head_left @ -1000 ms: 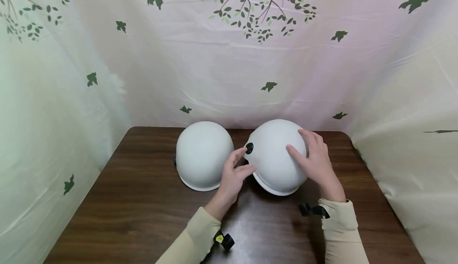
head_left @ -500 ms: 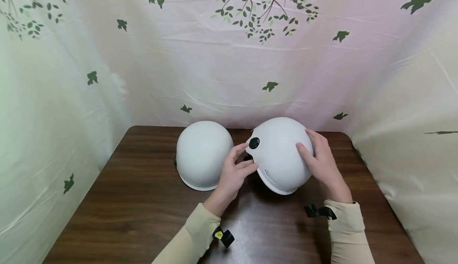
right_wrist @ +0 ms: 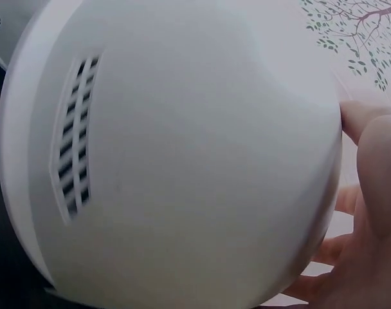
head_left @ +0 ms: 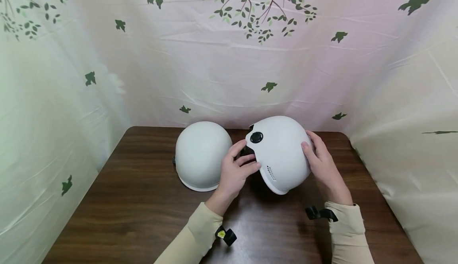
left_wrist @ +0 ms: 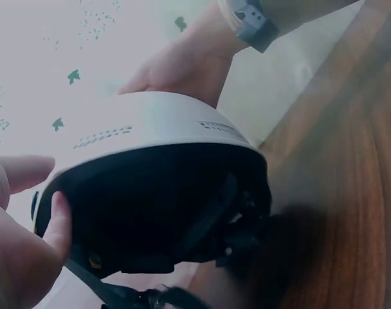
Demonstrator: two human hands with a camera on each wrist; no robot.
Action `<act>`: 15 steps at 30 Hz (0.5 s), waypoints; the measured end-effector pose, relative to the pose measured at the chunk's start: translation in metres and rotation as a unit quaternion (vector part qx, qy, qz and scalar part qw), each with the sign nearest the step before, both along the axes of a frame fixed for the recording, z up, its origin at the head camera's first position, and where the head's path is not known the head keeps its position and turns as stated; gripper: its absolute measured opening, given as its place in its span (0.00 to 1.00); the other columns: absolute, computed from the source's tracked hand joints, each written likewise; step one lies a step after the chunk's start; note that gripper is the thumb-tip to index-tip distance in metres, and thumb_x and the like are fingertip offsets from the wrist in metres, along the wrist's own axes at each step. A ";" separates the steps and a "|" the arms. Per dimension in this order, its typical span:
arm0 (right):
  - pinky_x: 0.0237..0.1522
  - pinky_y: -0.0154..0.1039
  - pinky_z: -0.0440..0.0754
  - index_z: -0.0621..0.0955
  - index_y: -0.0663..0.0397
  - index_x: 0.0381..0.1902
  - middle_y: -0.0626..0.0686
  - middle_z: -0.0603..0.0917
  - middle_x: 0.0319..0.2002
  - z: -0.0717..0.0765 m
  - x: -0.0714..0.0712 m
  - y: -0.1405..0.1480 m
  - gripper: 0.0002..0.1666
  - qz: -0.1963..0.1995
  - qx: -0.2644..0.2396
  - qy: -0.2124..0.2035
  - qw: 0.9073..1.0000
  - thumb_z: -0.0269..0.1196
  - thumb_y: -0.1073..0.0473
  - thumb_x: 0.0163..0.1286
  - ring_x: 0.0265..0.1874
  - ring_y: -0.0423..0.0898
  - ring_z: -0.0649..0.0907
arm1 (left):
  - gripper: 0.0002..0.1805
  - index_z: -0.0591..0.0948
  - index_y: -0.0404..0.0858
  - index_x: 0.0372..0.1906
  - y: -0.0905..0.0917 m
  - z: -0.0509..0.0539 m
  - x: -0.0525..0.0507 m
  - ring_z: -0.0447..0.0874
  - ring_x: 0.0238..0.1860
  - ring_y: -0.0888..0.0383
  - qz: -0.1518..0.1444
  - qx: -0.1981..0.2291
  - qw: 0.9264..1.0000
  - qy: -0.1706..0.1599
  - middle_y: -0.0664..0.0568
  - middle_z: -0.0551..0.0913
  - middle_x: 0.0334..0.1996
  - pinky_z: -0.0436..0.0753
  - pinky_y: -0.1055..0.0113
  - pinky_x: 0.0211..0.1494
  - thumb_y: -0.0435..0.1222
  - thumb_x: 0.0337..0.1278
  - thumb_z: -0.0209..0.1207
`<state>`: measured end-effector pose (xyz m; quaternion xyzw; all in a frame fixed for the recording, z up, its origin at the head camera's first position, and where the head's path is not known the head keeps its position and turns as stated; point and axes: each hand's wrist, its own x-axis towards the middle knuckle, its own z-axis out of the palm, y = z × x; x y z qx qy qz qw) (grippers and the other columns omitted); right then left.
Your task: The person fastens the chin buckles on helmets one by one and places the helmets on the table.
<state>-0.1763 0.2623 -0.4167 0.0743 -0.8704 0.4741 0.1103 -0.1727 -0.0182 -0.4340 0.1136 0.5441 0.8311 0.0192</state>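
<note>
A white helmet (head_left: pixel 282 152) with a round black disc on its side and slotted vents is tilted, its opening facing left. My left hand (head_left: pixel 234 172) holds the helmet's rim; in the left wrist view, one finger (left_wrist: pixel 58 225) reaches inside the rim and another lies outside. Around the crown on the right, my right hand (head_left: pixel 322 162) grips the shell, thumb toward me. The left wrist view shows the helmet's dark interior (left_wrist: pixel 150 199) with black straps (left_wrist: pixel 137 296) hanging below. Vent slots (right_wrist: pixel 76 141) fill part of the right wrist view.
A second white helmet (head_left: pixel 203 156) sits dome up just left of my left hand. Both are on a dark brown wooden table (head_left: pixel 143 212). A pale curtain (head_left: pixel 214 65) printed with leaves and birds hangs behind and at the sides.
The held helmet has turned and tipped up, showing more of its disc, vents and open side. My right hand moved slightly right with it; the left fingers went further inside the rim.
</note>
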 end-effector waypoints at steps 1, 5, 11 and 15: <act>0.63 0.82 0.64 0.57 0.56 0.83 0.67 0.60 0.78 0.000 0.000 0.000 0.35 0.009 -0.007 0.002 1.000 0.49 0.51 0.86 0.72 0.67 0.65 | 0.44 0.70 0.30 0.75 0.000 0.001 0.000 0.86 0.51 0.53 0.003 0.001 1.000 0.006 0.42 0.63 0.77 0.88 0.59 0.54 0.16 0.50 0.69; 0.66 0.81 0.62 0.58 0.55 0.83 0.66 0.60 0.79 0.001 -0.001 -0.001 0.32 0.035 -0.018 0.034 0.999 0.48 0.57 0.87 0.74 0.65 0.62 | 0.44 0.70 0.30 0.75 0.003 0.004 -0.002 0.87 0.51 0.51 0.012 -0.012 0.999 0.032 0.41 0.64 0.76 0.88 0.59 0.54 0.17 0.49 0.71; 0.67 0.79 0.64 0.69 0.49 0.80 0.60 0.65 0.78 0.003 0.000 -0.002 0.28 0.006 -0.002 0.083 0.996 0.49 0.59 0.86 0.73 0.62 0.65 | 0.46 0.69 0.31 0.76 0.006 0.007 -0.004 0.87 0.51 0.52 0.010 -0.018 0.999 0.039 0.40 0.62 0.77 0.88 0.59 0.55 0.16 0.48 0.71; 0.63 0.79 0.69 0.67 0.43 0.81 0.58 0.66 0.78 0.002 0.003 -0.003 0.29 -0.008 0.009 0.067 0.998 0.50 0.56 0.86 0.72 0.61 0.68 | 0.46 0.68 0.30 0.76 0.007 0.008 -0.003 0.86 0.51 0.53 0.011 -0.025 0.998 0.049 0.41 0.62 0.77 0.88 0.61 0.54 0.17 0.48 0.71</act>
